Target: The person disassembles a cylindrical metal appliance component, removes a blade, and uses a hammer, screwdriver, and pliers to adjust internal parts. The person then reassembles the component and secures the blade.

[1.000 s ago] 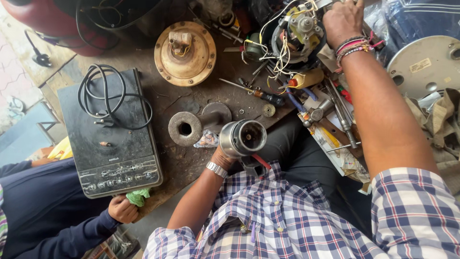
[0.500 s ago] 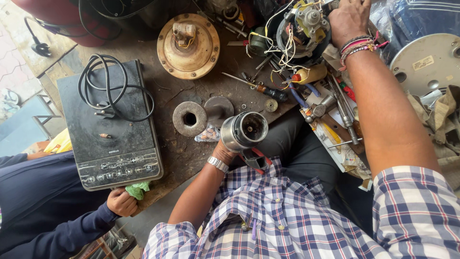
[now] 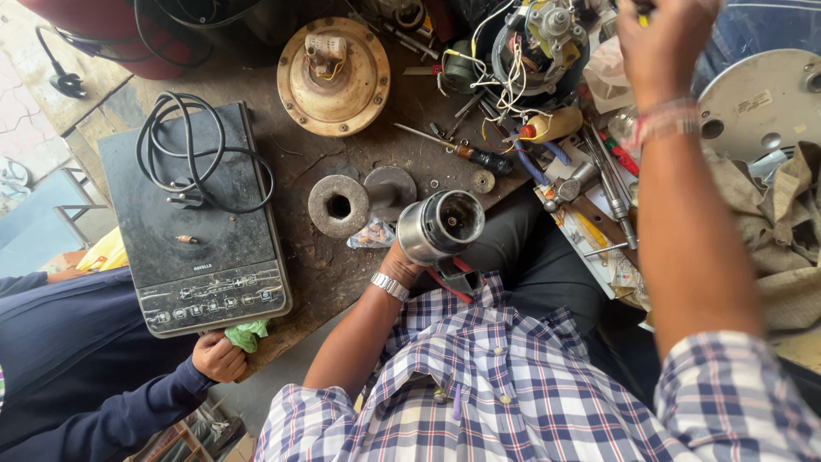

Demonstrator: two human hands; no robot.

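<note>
My left hand [image 3: 400, 262], a metal watch on its wrist, grips a shiny steel cylinder [image 3: 441, 226] whose open end faces up, just above my lap at the bench's near edge. My right hand [image 3: 664, 47], with thread bands on its wrist, reaches to the top edge of the view. It sits right of a small motor [image 3: 540, 36] with loose white and yellow wires. Its fingers are curled around something, of which only a yellow bit shows.
A black induction cooktop [image 3: 197, 257] with a coiled cord [image 3: 193, 151] lies at left. Another person's hand [image 3: 218, 356] holds a green cloth [image 3: 248, 334] at its corner. A brass round housing [image 3: 333, 77], a ring-shaped disc [image 3: 339, 205], a screwdriver [image 3: 469, 155] and scattered tools crowd the bench.
My right hand has risen from beside the motor to the top edge of the view. My left hand keeps hold of the steel cylinder in about the same place.
</note>
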